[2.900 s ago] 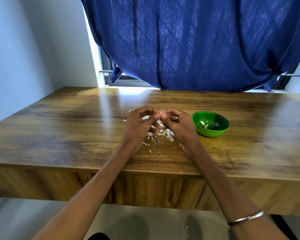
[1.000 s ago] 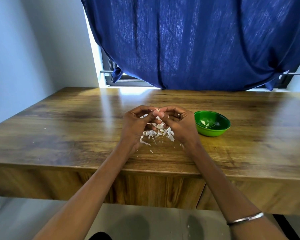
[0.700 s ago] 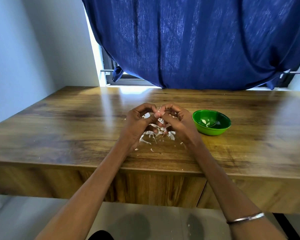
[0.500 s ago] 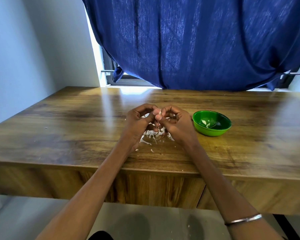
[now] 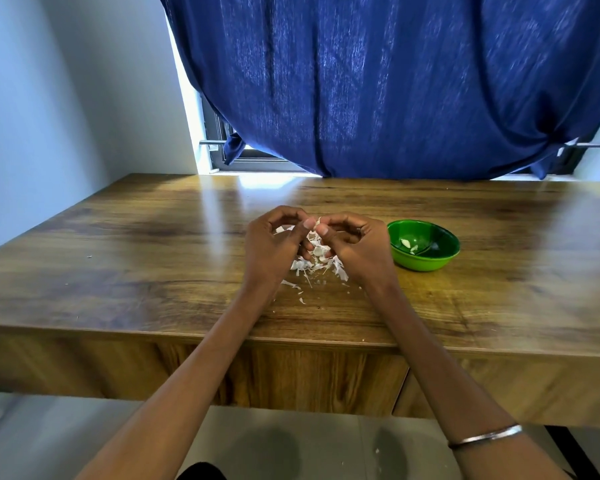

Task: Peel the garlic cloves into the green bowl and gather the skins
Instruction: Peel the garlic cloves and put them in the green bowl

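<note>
Garlic clove (image 5: 317, 225) sits pinched between my left hand (image 5: 274, 249) and right hand (image 5: 357, 249) above the skins (image 5: 317, 263), with the green bowl (image 5: 423, 245) just beside my right hand, the nearer one.

The hands (image 5: 317, 244) hide the garlic clove; green bowl (image 5: 424, 249) contents too small.

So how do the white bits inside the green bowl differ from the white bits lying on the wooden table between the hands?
The pale pieces in the round green plastic bowl are few, chunky and kept together inside it. The papery white garlic skins on the brown wooden table are many, thin and ragged, and lie loose in a pile with strays towards the near edge. Both lots are whitish; what exactly sits in the bowl is too small to tell.
</note>
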Demonstrator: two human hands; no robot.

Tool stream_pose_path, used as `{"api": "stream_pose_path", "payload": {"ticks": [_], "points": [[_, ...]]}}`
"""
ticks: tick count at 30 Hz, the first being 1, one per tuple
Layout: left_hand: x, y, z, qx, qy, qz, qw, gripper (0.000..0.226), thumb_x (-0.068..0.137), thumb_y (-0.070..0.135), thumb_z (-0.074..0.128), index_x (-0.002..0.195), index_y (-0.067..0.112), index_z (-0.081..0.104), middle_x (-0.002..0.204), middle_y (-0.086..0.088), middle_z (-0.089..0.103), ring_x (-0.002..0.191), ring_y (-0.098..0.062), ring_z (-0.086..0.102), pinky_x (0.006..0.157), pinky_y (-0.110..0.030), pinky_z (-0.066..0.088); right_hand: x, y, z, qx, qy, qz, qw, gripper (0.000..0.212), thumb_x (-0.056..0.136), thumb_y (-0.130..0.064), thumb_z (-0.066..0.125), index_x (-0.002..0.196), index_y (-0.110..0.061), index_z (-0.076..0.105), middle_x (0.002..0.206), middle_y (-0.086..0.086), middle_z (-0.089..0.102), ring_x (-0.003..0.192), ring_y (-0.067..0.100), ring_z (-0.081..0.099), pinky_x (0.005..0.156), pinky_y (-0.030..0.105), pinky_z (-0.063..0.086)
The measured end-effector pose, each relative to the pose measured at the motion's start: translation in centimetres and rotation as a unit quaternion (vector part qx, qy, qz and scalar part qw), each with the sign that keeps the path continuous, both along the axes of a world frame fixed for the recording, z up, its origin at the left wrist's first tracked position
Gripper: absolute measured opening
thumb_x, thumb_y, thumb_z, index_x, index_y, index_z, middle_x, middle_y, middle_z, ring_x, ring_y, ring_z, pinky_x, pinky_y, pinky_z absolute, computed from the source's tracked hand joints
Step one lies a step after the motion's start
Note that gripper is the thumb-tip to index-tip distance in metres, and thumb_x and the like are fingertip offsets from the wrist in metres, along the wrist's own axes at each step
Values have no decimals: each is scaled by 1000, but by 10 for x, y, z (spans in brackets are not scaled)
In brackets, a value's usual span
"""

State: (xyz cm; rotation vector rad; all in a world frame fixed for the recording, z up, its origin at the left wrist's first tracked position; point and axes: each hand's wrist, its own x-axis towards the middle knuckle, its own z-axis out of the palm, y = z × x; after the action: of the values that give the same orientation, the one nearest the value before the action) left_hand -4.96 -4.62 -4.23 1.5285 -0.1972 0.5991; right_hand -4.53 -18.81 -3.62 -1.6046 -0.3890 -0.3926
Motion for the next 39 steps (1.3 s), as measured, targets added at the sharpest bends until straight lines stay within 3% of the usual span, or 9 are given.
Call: {"api": "stream_pose_path", "payload": {"ticks": [6, 14, 18, 24, 28, 34, 39], "points": [[-4, -2, 1, 52, -7, -2, 999, 8, 90, 7, 77, 89, 15, 78, 79, 3, 77, 54, -19, 68, 45, -29, 53, 2, -2, -1, 43, 30, 8, 999, 8, 88, -2, 74, 94, -6, 71, 80, 11, 76, 68, 19, 75, 65, 26, 61], [-5, -3, 3, 25, 30, 26, 999, 2, 83, 10, 80, 84, 9, 81, 73, -6, 76, 53, -27, 68, 51, -36, 54, 4, -4, -2, 11, 20, -2, 1000, 13, 88, -4, 75, 97, -15, 76, 86, 3, 77, 70, 11, 73, 66, 21, 58], [-7, -2, 4, 22, 26, 27, 999, 1, 84, 10, 81, 84, 9, 80, 75, -4, 77, 53, -26, 69, 49, -32, 52, 3, -4, -2, 5, 15, -2, 1000, 13, 88, -7, 75, 100, -13, 77, 85, 3, 78, 71, 14, 74, 68, 25, 60], [-11, -3, 6, 42, -5, 32, 999, 7, 85, 14, 84, 90, 12, 79, 80, 0, 77, 52, -28, 70, 44, -30, 51, 5, -3, -3, 8, 14, -7, 1000, 14, 88, -8, 76, 102, -10, 77, 85, 7, 78, 70, 15, 74, 70, 29, 62], [-12, -2, 6, 54, -20, 18, 998, 19, 86, 12, 82, 104, 12, 77, 90, 0, 76, 54, -24, 70, 41, -27, 50, 3, -5, -1, 30, 42, 8, 999, 11, 88, -6, 75, 99, -6, 75, 85, 10, 77, 67, 9, 70, 65, 22, 58], [-8, 0, 7, 39, -17, -13, 999, 9, 86, 5, 80, 93, 8, 76, 92, -2, 76, 53, -19, 68, 40, -26, 49, 4, -5, -2, 40, 106, 59, 992, 11, 92, -7, 70, 100, -11, 76, 90, 8, 78, 69, 8, 67, 72, 27, 57], [-9, 0, 7, 45, -26, -49, 997, 14, 87, -1, 76, 90, 11, 70, 88, 1, 69, 49, -18, 62, 38, -25, 45, -1, -6, 2, 66, 132, 121, 982, 15, 96, -6, 63, 91, -13, 76, 80, -6, 75, 73, 7, 62, 70, 19, 54]]}}
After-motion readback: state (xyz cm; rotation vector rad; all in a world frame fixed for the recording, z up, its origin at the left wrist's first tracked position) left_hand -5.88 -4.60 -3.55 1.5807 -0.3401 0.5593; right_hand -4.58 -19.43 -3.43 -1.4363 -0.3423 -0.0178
